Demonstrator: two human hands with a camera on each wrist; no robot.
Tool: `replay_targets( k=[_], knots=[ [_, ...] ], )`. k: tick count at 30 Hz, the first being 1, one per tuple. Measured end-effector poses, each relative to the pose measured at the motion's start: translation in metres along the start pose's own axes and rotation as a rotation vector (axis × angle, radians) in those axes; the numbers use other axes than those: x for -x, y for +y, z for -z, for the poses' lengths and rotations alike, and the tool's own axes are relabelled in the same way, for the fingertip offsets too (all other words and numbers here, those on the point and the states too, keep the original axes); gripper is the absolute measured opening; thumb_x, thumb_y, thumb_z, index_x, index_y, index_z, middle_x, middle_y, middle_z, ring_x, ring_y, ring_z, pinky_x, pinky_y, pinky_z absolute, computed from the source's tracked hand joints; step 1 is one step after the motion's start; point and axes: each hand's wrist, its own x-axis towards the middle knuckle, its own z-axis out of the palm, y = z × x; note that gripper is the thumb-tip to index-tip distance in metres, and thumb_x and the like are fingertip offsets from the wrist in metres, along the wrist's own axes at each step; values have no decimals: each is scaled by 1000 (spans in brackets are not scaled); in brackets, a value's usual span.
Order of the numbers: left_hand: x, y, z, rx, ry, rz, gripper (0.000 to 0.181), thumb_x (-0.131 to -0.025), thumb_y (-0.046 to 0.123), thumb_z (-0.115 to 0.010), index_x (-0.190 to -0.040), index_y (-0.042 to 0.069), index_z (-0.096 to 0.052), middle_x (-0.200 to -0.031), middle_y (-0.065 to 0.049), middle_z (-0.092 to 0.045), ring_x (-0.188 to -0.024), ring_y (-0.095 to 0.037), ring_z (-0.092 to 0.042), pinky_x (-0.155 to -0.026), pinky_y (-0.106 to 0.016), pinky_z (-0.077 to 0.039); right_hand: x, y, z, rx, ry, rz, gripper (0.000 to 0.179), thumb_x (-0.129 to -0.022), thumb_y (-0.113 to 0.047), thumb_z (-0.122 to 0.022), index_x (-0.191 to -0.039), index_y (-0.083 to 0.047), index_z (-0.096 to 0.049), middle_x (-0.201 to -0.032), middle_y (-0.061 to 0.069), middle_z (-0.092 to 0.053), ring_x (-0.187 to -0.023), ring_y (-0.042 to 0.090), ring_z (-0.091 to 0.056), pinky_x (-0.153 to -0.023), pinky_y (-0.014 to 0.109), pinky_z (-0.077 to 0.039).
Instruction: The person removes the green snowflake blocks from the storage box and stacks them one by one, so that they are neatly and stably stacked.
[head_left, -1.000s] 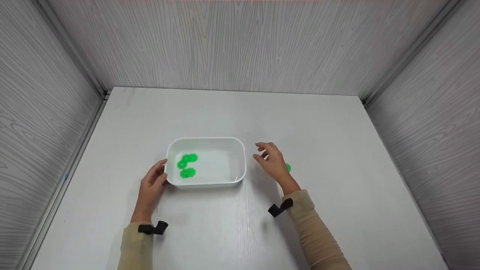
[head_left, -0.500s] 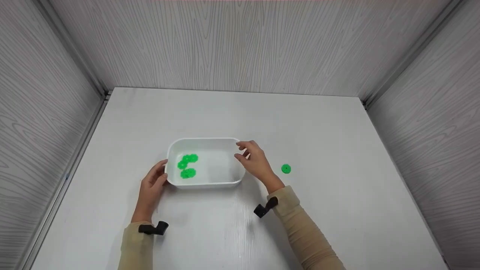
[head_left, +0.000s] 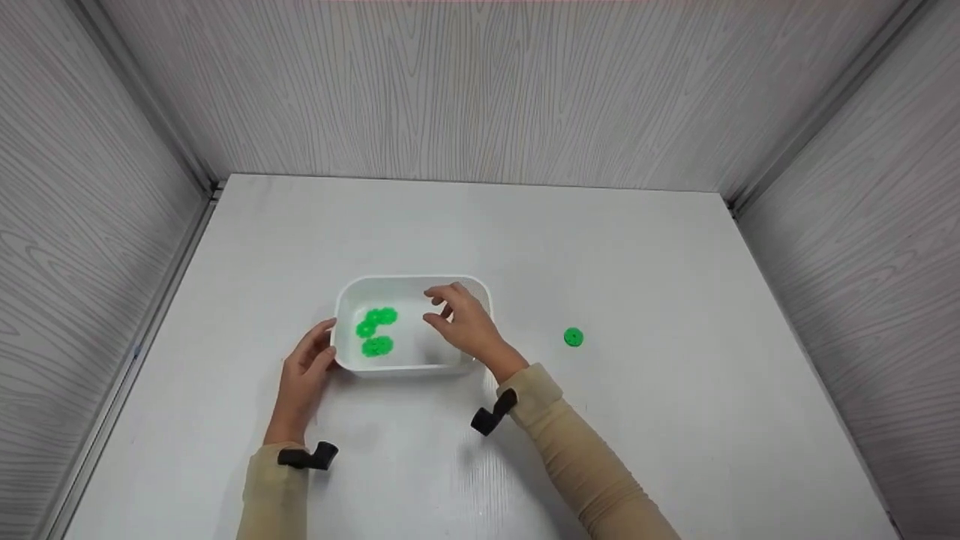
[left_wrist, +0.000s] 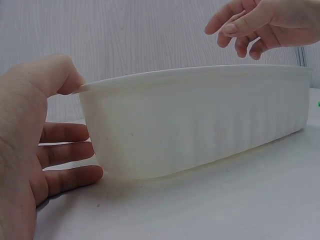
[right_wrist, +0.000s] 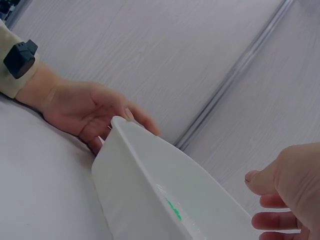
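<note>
A white plastic tub (head_left: 472, 279), oblong with rounded corners, stands on the white table. Several small green discs (head_left: 376, 346) with notched edges lie at its left end, some overlapping. My left hand (head_left: 304, 367) holds the tub's left end; in the left wrist view its thumb (left_wrist: 67, 82) is at the rim and its other fingers are against the outer wall. Over the right half of the tub hovers my right hand (head_left: 465, 322), above rim height, fingers loosely bent and apart, nothing between them. A lone green disc (head_left: 573, 337) lies on the table right of the tub.
The table (head_left: 660, 420) is bounded by a pale wood-grain panel (head_left: 465, 90) at the back and similar panels on both sides. Each sleeve cuff carries a black wrist camera (head_left: 307, 455).
My right hand has moved left from beside the tub to over its inside, uncovering the lone green disc on the table. My left hand and the tub have stayed practically still.
</note>
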Motion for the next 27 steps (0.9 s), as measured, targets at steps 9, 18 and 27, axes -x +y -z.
replay_targets(
  k=[9, 18, 27],
  knots=[
    [-3, -18, 2, -17, 22, 0, 40, -96, 20, -52, -136, 16, -48, -125, -15, -54, -106, -31, -51, -82, -25, -48, -13, -6, -30, -71, -142, -116, 39, -86, -8, -66, -123, -6, -54, -105, 12, -54, -80, 15, -57, -71, 21, -47],
    [-5, -16, 2, -51, 12, -46, 42, -97, 20, -50, -138, 14, -45, -126, -18, -52, -110, -31, -51, -83, -23, -48, -25, -6, -48, -7, -249, -182, 29, -88, -7, -62, -117, -7, -59, -105, 5, -54, -86, 15, -55, -76, 22, -46],
    [-4, -13, 2, -23, 12, 9, 41, -96, 9, -50, -137, 12, -47, -127, -19, -52, -111, -34, -50, -82, -24, -49, -30, -10, -68, 72, -366, -265, 32, -85, -13, -65, -117, -9, -62, -104, 2, -55, -94, 14, -53, -83, 24, -44]
  ],
)
